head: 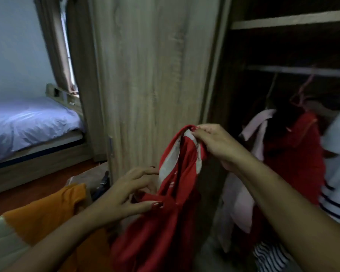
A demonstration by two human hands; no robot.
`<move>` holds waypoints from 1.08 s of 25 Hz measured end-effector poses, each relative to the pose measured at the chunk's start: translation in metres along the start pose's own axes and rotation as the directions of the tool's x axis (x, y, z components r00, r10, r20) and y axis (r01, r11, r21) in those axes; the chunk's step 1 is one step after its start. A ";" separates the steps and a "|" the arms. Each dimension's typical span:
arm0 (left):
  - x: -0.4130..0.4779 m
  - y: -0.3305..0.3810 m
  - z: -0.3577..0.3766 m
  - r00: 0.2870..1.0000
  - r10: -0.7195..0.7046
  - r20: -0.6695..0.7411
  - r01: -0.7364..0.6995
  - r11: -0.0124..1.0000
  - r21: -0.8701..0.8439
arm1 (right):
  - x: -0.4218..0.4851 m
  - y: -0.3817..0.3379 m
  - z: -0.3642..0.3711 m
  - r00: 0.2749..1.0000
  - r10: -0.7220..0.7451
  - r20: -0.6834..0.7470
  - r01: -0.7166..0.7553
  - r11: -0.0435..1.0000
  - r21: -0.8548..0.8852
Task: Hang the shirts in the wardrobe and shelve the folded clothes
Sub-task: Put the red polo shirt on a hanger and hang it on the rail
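Shirts are the work items, and I report the scene from my left across to my right. Far left of my left hand, a bed with a pale sheet stands against the wall. Directly below and left of that hand lies an orange garment, draped over a pale surface. My left-hand fingers are curled, thumb and forefinger pinched on a lower fold of the red shirt. Behind both hands stands the closed wooden wardrobe door. The red shirt, which carries white stripes, hangs between my hands in front of that door and is not on any hanger. My right hand sits higher than the left; its fingers are closed on the shirt's top edge. Right of my right hand, the open wardrobe section is dark. A rail runs above, under a shelf. Below the rail hang a pink garment, a second red garment and a white garment with dark stripes; the hangers are too blurred to describe.
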State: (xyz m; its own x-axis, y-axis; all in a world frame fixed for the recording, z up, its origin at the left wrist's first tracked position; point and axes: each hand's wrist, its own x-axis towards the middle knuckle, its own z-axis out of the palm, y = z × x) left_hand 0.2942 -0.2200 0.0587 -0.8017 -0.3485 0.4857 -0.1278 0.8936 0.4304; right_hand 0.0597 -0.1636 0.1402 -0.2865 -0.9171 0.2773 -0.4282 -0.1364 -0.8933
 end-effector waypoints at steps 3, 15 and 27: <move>0.039 0.028 0.044 0.994 0.108 0.022 -0.103 0.982 -0.160 | -0.029 -0.011 -0.045 0.982 -0.080 -0.174 0.060 0.992 -0.115; 0.190 0.105 0.119 0.990 0.119 -0.075 -0.130 0.977 -0.167 | -0.130 0.009 -0.242 0.648 -0.370 -0.665 -0.145 0.798 -0.585; 0.226 0.144 0.100 0.977 0.185 0.102 -0.178 0.981 -0.073 | -0.108 0.061 -0.366 0.539 0.146 -0.829 -0.649 0.699 -0.299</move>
State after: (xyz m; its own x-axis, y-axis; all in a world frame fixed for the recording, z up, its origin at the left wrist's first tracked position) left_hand 0.0365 -0.1422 0.1541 -0.8670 -0.1467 0.4763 0.0597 0.9183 0.3914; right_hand -0.2493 0.0641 0.1855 -0.9277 -0.2037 0.3128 -0.3701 0.6121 -0.6988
